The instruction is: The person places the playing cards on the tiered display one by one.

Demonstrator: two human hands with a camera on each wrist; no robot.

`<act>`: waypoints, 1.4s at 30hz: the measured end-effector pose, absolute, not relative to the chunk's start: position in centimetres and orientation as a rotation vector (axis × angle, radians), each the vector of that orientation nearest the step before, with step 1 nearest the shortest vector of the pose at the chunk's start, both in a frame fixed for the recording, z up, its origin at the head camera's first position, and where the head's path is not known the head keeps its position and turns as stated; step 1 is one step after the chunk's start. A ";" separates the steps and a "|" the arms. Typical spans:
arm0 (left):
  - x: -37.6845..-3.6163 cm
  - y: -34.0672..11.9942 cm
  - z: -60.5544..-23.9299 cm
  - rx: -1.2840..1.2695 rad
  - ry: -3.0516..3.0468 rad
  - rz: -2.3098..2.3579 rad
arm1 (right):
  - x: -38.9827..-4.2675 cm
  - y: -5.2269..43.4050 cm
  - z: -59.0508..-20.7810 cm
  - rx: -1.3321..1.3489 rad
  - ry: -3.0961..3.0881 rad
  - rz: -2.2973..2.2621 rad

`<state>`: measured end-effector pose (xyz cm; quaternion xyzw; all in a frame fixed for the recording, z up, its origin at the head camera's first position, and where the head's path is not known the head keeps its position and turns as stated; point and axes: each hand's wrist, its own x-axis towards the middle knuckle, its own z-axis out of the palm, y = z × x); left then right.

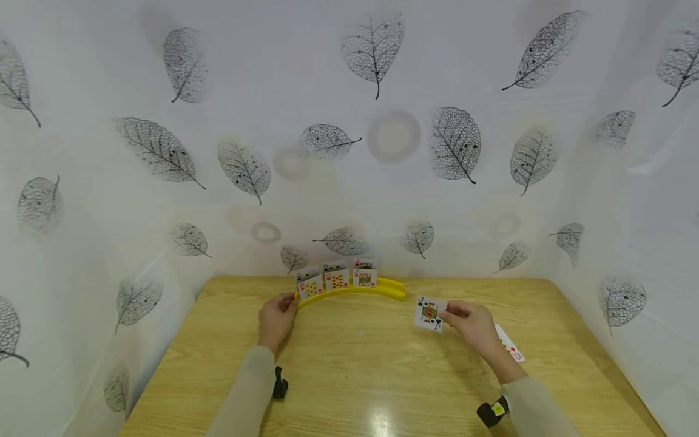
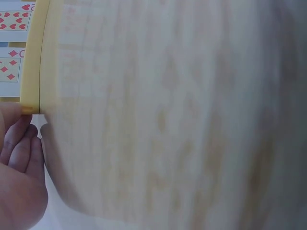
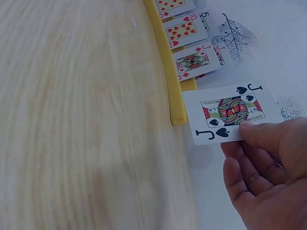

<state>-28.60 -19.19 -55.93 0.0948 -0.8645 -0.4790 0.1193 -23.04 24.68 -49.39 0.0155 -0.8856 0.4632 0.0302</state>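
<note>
A yellow curved playing card holder [image 1: 390, 288] stands near the table's back edge. My left hand [image 1: 277, 318] grips its left end, thumb on the front in the left wrist view. In its slots stand a ten of diamonds [image 1: 310, 287], a ten of hearts [image 1: 337, 280] and a jack of diamonds [image 3: 193, 62], with other cards partly hidden behind them. My right hand [image 1: 472, 328] pinches a jack of spades [image 3: 232, 112] between thumb and fingers, face towards me. That card is right of the holder's right end in the head view.
On the wooden table [image 1: 349, 364], another card [image 1: 510, 345] with red diamonds lies partly hidden behind my right wrist. A white leaf-patterned sheet [image 1: 349, 200] rises behind the table and along both sides.
</note>
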 end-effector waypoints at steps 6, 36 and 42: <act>-28.6 -19.1 -55.8 0.276 -2.529 -1.400 | -24.9 23.6 -49.0 0.082 -2.731 1.342; -28.6 -19.3 -55.6 0.284 -2.511 -1.406 | -30.9 20.9 -49.1 0.127 -2.637 1.299; -28.6 -19.2 -55.8 0.282 -2.507 -1.424 | -31.9 20.5 -48.9 0.131 -2.610 1.289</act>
